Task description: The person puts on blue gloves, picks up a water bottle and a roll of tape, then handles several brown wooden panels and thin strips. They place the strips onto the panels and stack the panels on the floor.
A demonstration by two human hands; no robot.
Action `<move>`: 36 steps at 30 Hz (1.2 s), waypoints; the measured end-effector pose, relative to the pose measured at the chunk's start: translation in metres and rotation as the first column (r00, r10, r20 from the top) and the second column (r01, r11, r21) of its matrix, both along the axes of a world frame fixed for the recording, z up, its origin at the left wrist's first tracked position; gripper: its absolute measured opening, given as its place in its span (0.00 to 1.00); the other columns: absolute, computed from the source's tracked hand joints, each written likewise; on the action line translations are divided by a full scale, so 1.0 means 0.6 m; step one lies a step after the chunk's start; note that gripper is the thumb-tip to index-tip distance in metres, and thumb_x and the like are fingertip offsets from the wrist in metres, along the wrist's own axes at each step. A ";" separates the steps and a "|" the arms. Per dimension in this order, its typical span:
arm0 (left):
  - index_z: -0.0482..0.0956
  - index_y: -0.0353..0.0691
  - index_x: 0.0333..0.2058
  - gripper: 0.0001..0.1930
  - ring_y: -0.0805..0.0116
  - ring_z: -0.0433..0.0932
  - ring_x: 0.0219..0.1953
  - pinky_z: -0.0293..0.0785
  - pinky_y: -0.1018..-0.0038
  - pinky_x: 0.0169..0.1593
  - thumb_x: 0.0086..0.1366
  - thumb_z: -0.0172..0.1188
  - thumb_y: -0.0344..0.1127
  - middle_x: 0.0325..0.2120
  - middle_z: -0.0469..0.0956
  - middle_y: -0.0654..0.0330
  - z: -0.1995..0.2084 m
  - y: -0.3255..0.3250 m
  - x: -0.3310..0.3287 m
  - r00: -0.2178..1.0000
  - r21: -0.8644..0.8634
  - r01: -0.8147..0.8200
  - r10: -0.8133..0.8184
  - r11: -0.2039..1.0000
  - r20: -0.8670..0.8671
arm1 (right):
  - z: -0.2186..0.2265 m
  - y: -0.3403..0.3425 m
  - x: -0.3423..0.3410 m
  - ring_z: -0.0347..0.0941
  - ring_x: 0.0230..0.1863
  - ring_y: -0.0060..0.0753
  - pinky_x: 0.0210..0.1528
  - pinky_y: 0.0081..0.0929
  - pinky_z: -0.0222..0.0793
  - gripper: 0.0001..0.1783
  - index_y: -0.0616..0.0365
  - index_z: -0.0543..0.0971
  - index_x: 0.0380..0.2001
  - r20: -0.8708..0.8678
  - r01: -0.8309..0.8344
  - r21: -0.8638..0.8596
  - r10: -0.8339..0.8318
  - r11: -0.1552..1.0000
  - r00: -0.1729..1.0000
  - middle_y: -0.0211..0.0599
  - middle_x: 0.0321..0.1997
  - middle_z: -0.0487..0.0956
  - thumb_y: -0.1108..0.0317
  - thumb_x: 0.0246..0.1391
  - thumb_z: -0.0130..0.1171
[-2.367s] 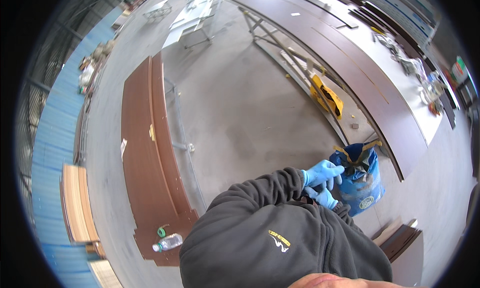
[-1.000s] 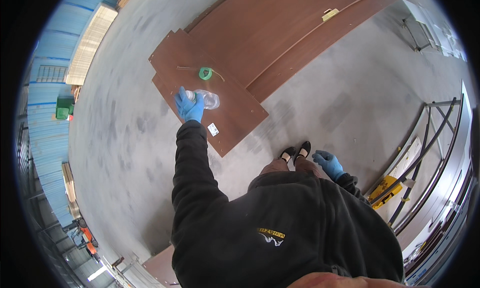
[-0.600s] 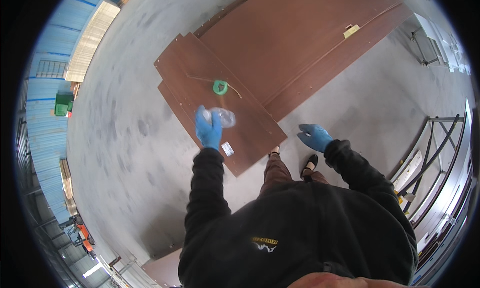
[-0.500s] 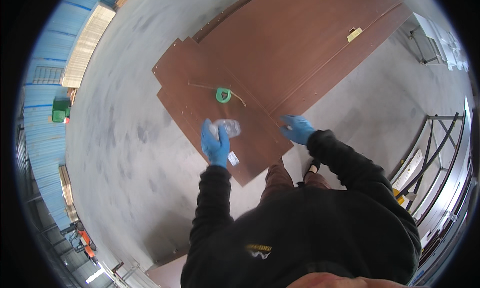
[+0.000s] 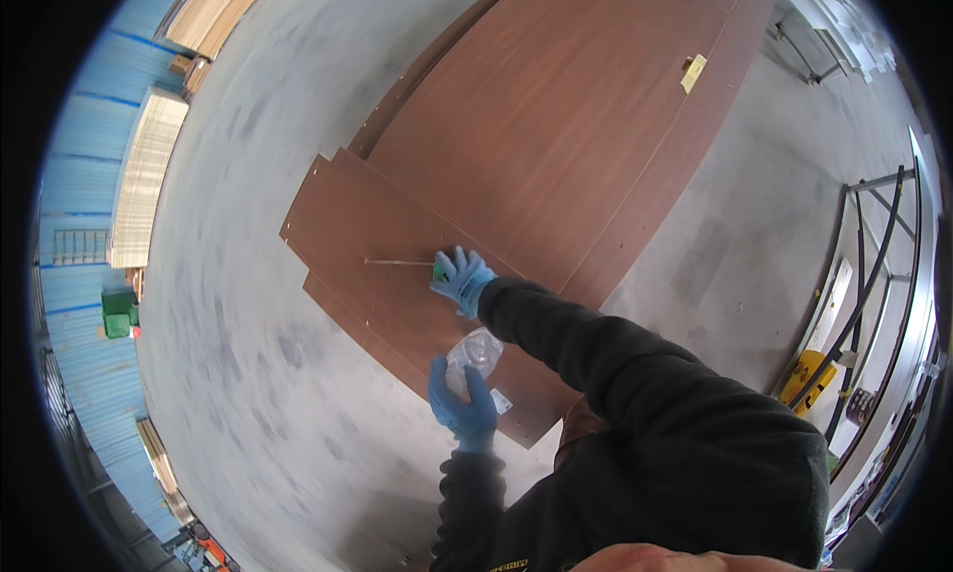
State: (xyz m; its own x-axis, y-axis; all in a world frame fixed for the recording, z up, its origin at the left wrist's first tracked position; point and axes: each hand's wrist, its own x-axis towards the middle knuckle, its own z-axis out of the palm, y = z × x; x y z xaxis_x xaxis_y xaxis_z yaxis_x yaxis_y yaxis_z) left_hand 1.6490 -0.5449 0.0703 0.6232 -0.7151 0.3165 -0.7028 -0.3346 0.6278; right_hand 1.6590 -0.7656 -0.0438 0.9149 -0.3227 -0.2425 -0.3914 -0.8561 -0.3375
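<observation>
My right hand (image 5: 464, 280), in a blue glove, reaches across to a brown panel (image 5: 536, 155). Its fingers close over a green ring-shaped thing, like a roll of tape (image 5: 438, 272), which they mostly cover. A thin pale strip or rod (image 5: 397, 262) lies on the panel and runs left from there. My left hand (image 5: 463, 405), also blue-gloved, grips a clear plastic thing (image 5: 476, 354) between thumb and fingers. Whether that is a bottle or a crinkled bag, I cannot tell. A small white label (image 5: 500, 402) shows on the panel beside that hand.
A yellowish block (image 5: 694, 73) sits on the panel's far part. At right stand a metal frame (image 5: 898, 224) and a yellow bucket (image 5: 806, 375). Wood stacks (image 5: 149, 175) and a green bin (image 5: 119, 314) line the blue wall at left. Grey concrete floor surrounds the panel.
My right hand has moved left from the panel's right edge onto the green roll, closing on it. My left hand keeps the clear plastic thing. The view has shifted.
</observation>
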 end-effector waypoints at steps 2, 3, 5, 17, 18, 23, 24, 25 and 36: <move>0.75 0.29 0.58 0.22 0.46 0.80 0.52 0.76 0.58 0.58 0.67 0.67 0.31 0.52 0.80 0.44 0.003 -0.007 0.000 0.998 0.020 -0.010 0.011 1.000 -0.062 | -0.011 -0.002 0.027 0.73 0.63 0.66 0.60 0.57 0.75 0.38 0.51 0.73 0.65 0.069 0.286 0.174 -0.302 0.942 0.951 0.59 0.73 0.66 0.52 0.52 0.71; 0.76 0.30 0.57 0.22 0.44 0.81 0.50 0.77 0.57 0.56 0.66 0.67 0.31 0.50 0.81 0.44 0.005 -0.010 -0.002 0.999 -0.002 -0.014 0.014 1.000 -0.051 | -0.014 -0.006 0.031 0.76 0.59 0.64 0.56 0.56 0.77 0.35 0.53 0.74 0.62 0.021 0.394 0.292 -0.418 0.871 0.908 0.58 0.70 0.70 0.54 0.53 0.70; 0.77 0.29 0.55 0.21 0.45 0.82 0.46 0.78 0.57 0.53 0.66 0.67 0.31 0.47 0.82 0.44 0.008 -0.017 -0.003 0.999 -0.054 0.002 -0.004 0.999 -0.039 | -0.007 -0.014 0.026 0.79 0.51 0.60 0.52 0.54 0.78 0.26 0.55 0.78 0.53 -0.082 0.564 0.441 -0.595 0.698 0.800 0.54 0.57 0.77 0.54 0.55 0.68; 0.74 0.26 0.60 0.26 0.47 0.79 0.58 0.73 0.57 0.64 0.69 0.68 0.34 0.56 0.79 0.42 0.076 -0.071 -0.127 0.943 0.089 0.330 -0.325 0.940 -0.070 | 0.163 -0.015 -0.568 0.76 0.59 0.58 0.62 0.49 0.73 0.32 0.46 0.74 0.63 0.000 0.647 0.695 -0.899 0.314 0.437 0.50 0.57 0.79 0.48 0.58 0.62; 0.73 0.26 0.61 0.26 0.47 0.79 0.58 0.74 0.56 0.64 0.69 0.67 0.34 0.57 0.79 0.41 0.086 -0.088 -0.164 0.931 0.124 0.364 -0.356 0.923 -0.077 | 0.171 0.002 -0.644 0.76 0.59 0.58 0.62 0.49 0.73 0.31 0.47 0.75 0.62 -0.041 0.687 0.682 -0.924 0.252 0.381 0.50 0.57 0.80 0.48 0.57 0.62; 0.73 0.28 0.60 0.25 0.49 0.81 0.55 0.76 0.57 0.60 0.69 0.67 0.35 0.53 0.80 0.44 0.142 -0.157 -0.418 0.720 0.100 0.692 -0.694 0.715 -0.018 | 0.223 0.167 -1.005 0.76 0.57 0.56 0.59 0.48 0.73 0.30 0.47 0.77 0.58 -0.059 0.739 0.673 -0.992 0.042 0.110 0.50 0.52 0.80 0.48 0.54 0.65; 0.73 0.27 0.60 0.25 0.50 0.81 0.55 0.76 0.59 0.60 0.69 0.67 0.34 0.53 0.80 0.44 0.150 -0.170 -0.483 0.670 0.056 0.743 -0.739 0.667 -0.069 | 0.234 0.206 -1.077 0.76 0.59 0.56 0.61 0.47 0.72 0.32 0.47 0.77 0.59 -0.090 0.743 0.669 -0.994 -0.014 0.062 0.49 0.53 0.80 0.47 0.53 0.66; 0.73 0.26 0.59 0.25 0.52 0.80 0.54 0.76 0.60 0.60 0.68 0.68 0.33 0.53 0.79 0.44 0.153 -0.177 -0.554 0.616 0.019 0.786 -0.779 0.619 -0.121 | 0.242 0.250 -1.142 0.76 0.61 0.55 0.63 0.46 0.72 0.34 0.46 0.76 0.62 -0.082 0.750 0.658 -0.996 -0.069 -0.020 0.49 0.55 0.79 0.47 0.53 0.66; 0.69 0.25 0.63 0.28 0.55 0.78 0.60 0.75 0.63 0.64 0.68 0.68 0.30 0.57 0.77 0.44 0.193 -0.190 -1.241 0.006 -0.191 0.978 -0.921 0.087 -0.389 | 0.320 0.571 -1.694 0.74 0.64 0.57 0.67 0.44 0.70 0.34 0.51 0.75 0.63 0.007 0.687 0.519 -0.801 -0.509 -0.599 0.54 0.60 0.79 0.48 0.55 0.65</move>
